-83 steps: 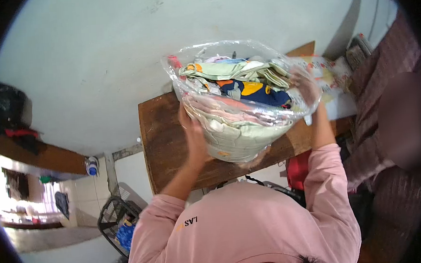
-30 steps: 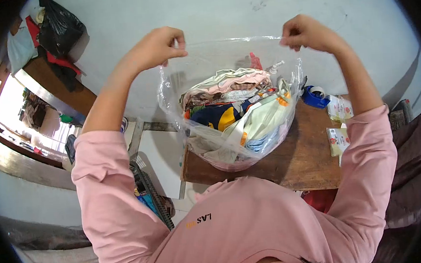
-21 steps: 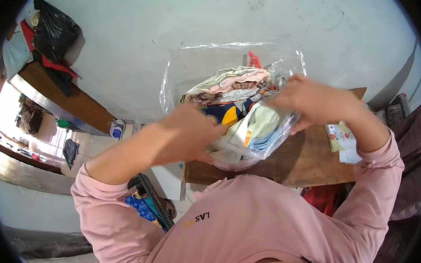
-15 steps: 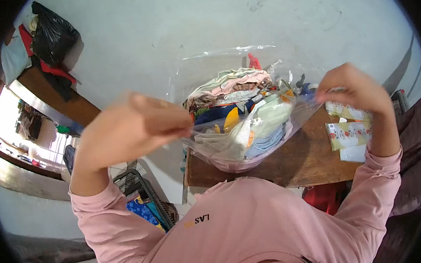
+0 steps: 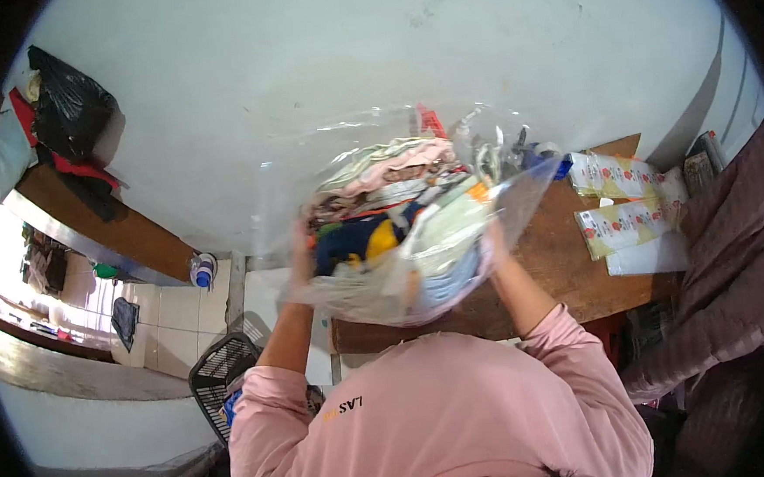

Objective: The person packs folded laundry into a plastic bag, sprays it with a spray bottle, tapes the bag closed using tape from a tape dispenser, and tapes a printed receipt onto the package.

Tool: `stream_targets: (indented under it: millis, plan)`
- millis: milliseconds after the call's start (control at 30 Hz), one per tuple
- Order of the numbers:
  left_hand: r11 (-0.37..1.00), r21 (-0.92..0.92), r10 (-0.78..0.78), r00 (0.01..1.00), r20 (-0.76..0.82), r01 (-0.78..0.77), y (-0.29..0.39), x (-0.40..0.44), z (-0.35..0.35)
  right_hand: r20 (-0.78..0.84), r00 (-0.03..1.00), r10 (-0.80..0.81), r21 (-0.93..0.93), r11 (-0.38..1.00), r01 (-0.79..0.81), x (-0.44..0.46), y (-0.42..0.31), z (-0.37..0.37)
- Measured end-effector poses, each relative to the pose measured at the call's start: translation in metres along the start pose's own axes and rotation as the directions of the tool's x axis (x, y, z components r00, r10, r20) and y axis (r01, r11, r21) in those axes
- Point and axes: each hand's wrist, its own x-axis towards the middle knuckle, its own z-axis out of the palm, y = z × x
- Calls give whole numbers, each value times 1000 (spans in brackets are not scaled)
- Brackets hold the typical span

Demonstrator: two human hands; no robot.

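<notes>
Bag (image 5: 364, 299), thin clear plastic, crinkled & shiny, mouth wide open, is at the L part of the wooden counter (image 5: 547, 285), nr its front edge. Inside I see soft folded clothes (image 5: 445, 224), incl. a navy/yellow piece (image 5: 363, 243). My L hand (image 5: 300, 257) & R hand (image 5: 495, 244) flank it, against its sides; fingers blurred, can't tell if clenched. Half a sec ago they were higher, out at the rim. To its R: flat flower-printed packs (image 5: 623, 222); lower L, black lattice basket (image 5: 209, 380) w/ blue stuff.
</notes>
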Motion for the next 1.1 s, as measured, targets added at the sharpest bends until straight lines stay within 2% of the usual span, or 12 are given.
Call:
stream_targets:
  millis: [133,167,200,233,400,500,600,667,767,933,1000,1100]
  plan:
    - [754,-648,-338,908,-248,104,50,-13,31,74,997,-35,-292,955,55,-28,-48,87]
    - [753,-655,-239,953,-189,59,38,-21,28,106,983,150,-108,985,-138,-19,-68,84]
    - [744,-668,-136,983,-127,17,27,-30,25,133,983,126,-220,971,-95,1,-63,52]
    - [729,-684,-26,997,-73,-31,17,-36,24,133,985,-113,-514,841,166,10,-81,46]
    - [699,-702,-143,935,-324,-137,25,-60,67,190,969,-156,-686,685,245,97,-56,9]
    - [730,-654,-143,890,-433,-201,26,-60,75,477,840,-260,-772,332,542,157,-30,17]
    - [747,-636,-182,861,-476,-193,27,-63,73,280,955,97,-864,459,207,223,22,10]
    - [776,-601,-166,857,-487,-191,26,-64,69,387,919,79,-807,510,296,207,-6,35]
    - [960,-220,10,811,-584,-171,10,-74,53,371,927,54,-879,344,331,214,6,21]
    - [879,413,460,652,-603,-238,53,-104,45,375,925,63,-784,555,280,174,-43,-1]
    - [504,834,768,560,-311,-227,92,-114,53,400,916,23,-723,622,300,143,-111,18]
    - [-53,972,758,625,190,-231,144,-117,74,310,951,-2,-726,645,238,105,-223,33]
